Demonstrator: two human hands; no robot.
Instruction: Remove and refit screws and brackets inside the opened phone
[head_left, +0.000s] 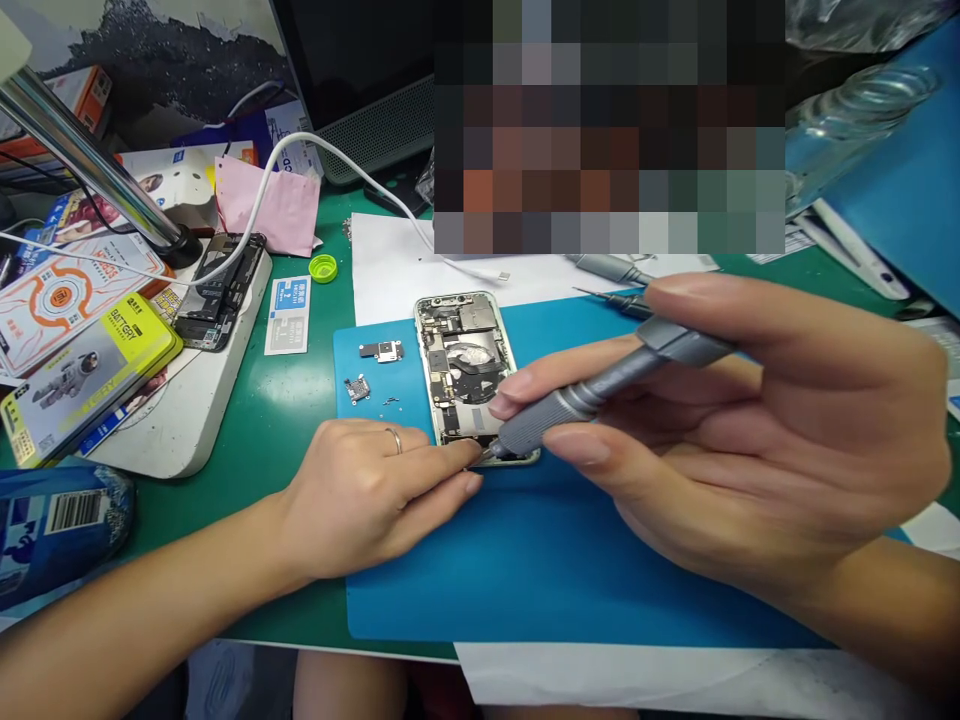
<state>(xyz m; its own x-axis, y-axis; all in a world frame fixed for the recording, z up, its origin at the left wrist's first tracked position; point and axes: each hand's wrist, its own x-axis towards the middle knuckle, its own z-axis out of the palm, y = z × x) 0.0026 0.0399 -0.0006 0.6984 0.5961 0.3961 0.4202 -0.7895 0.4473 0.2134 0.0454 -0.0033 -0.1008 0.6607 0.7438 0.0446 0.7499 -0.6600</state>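
Note:
An opened smartphone (469, 370) lies on the blue mat (420, 560), its inner parts and battery showing. My left hand (375, 490) is closed at the phone's lower edge, index finger and thumb gripping the bottom rim. In my right hand (787, 430) is a grey screwdriver (592, 390), tilted down to the left. Its tip meets the phone's bottom end, close to my left fingertips; the exact contact point is too small to make out. Left of the phone sit a small metal shield plate (382, 351), another small part (358, 388) and several tiny screws (391, 401).
More screwdrivers (611, 300) lie behind the phone, near a white cable (300, 140). At left are a white box (217, 400) with another opened phone (217, 300) on it, a yellow battery box (97, 370) and a green cap (323, 268). A monitor (352, 80) stands behind.

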